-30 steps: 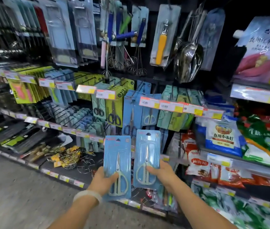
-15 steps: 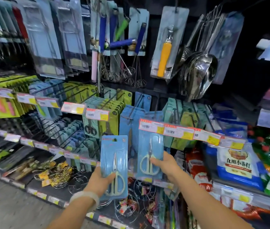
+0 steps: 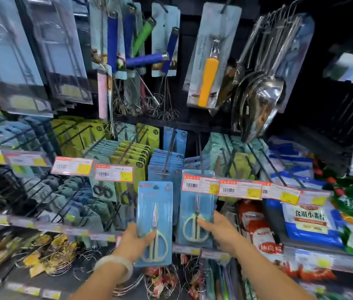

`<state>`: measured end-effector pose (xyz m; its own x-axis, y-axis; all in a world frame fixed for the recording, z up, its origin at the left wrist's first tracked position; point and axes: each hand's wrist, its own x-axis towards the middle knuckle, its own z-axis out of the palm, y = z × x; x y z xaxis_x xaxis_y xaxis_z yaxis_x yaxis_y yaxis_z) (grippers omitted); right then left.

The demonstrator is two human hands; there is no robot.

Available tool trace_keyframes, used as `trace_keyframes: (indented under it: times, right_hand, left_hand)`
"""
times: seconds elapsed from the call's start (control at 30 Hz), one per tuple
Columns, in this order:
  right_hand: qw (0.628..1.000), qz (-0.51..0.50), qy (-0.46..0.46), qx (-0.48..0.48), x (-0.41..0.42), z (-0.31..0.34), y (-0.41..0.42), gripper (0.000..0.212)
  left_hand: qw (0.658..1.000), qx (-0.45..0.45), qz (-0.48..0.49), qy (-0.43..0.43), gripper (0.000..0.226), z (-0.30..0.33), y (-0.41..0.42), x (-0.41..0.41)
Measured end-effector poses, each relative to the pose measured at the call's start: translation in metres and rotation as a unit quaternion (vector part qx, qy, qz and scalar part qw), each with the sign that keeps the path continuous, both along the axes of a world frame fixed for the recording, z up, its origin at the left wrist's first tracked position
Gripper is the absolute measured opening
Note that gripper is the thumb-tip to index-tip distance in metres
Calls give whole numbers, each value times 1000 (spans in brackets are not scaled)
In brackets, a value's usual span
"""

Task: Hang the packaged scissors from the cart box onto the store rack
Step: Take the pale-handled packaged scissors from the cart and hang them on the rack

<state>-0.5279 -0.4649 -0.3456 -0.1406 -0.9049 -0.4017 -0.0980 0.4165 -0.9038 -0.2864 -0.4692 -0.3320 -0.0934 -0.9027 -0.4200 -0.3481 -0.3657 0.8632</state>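
Before a crowded store rack [image 3: 171, 124], a person's left hand [image 3: 135, 238] grips a blue card of packaged scissors [image 3: 155, 221] by its lower left edge, thumb across the front, holding it upright in front of the pegs. Just to its right, the right hand [image 3: 219, 231] pinches a second scissors pack [image 3: 195, 221], whose top is tucked behind a row of red-and-yellow price tags [image 3: 239, 189]; whether it sits on a peg cannot be told. Behind both, a peg hook [image 3: 166, 161] carries a deep stack of matching blue cards [image 3: 165, 163], with green-carded scissors [image 3: 132, 154] packed close at left and pale green packs [image 3: 231, 159] at right. Whisks [image 3: 147, 61], an orange-handled tool [image 3: 208, 81] and steel ladles [image 3: 260, 98] hang overhead. Wire coils [image 3: 80, 260] lie on the lower shelf, and bagged foods [image 3: 310, 224] fill the shelving at right. Open room shows only between the two packs and below the tag row
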Motion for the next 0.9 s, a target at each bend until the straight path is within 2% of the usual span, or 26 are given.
trace_keyframes:
  times: [0.17, 0.27, 0.33, 0.37, 0.43, 0.5, 0.53, 0.63, 0.67, 0.77, 0.9]
  right_hand:
    - [996, -67, 45, 40, 5, 7, -25, 67]
    - [981, -91, 133, 104, 3, 7, -27, 66]
    - [977, -73, 174, 102, 8, 12, -20, 61]
    - [980, -65, 163, 93, 10, 10, -16, 65]
    - [996, -39, 54, 67, 13, 7, -6, 82]
    - [996, -7, -71, 51, 17, 10, 7, 58]
    - [995, 10, -93, 46, 18, 8, 12, 42]
    - [998, 43, -41, 1, 20, 5, 22, 10]
    - [999, 39, -13, -22, 19, 5, 24, 5]
    - [998, 15, 27, -62, 11, 10, 26, 17]
    - [995, 31, 63, -68, -1, 10, 31, 15]
  left_hand:
    - [999, 7, -35, 20, 17, -4, -5, 1]
    - [997, 13, -66, 37, 15, -8, -7, 0]
    - [995, 12, -89, 39, 15, -7, -7, -5]
    - [994, 6, -99, 38, 16, -7, -8, -9]
    - [993, 1, -116, 34, 19, -8, -9, -19]
    - [992, -1, -121, 28, 25, -8, -10, -29]
    - [993, -2, -118, 24, 24, -9, -10, -34]
    - [993, -19, -113, 26, 21, -10, -11, -52]
    - [993, -26, -113, 33, 20, -8, -10, -58]
    - [991, -51, -119, 30, 21, -2, -6, -75]
    - [985, -84, -150, 2, 16, 5, 5, -82]
